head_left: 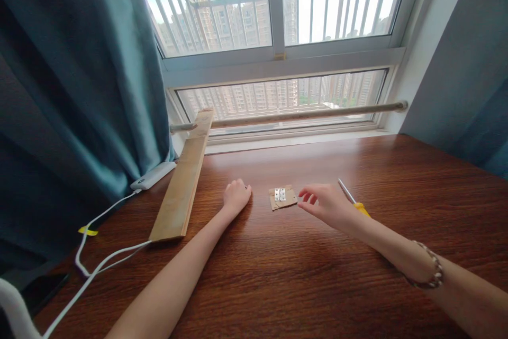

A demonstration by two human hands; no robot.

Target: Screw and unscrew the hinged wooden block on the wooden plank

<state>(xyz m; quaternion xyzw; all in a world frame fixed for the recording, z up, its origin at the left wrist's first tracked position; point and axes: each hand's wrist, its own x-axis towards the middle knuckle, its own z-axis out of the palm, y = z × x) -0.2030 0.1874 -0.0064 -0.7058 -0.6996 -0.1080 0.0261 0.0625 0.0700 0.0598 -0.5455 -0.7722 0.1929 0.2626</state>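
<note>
A small piece of cardboard (pixel 290 199) lies on the table in front of me, with a silver metal hinge (pixel 280 194) on it. To its left my left hand (pixel 237 194) rests on the tabletop, fingers curled closed. A tiny dark spot shows by its fingertips; whatever it holds, if anything, is hidden. At the cardboard's right edge, my right hand (pixel 320 201) hovers with curved fingers apart and nothing visible between them. Partly behind the right hand and wrist lies a screwdriver (pixel 347 191) with a yellow handle, its shaft pointing away to the left.
A long wooden board (pixel 180 185) leans from the table onto a rail (pixel 309 115) by the window. A white power strip (pixel 153 176) with white cables (pixel 97 270) lies at the left beside a blue curtain (pixel 119 74). The brown table (pixel 286 281) spreads across the front.
</note>
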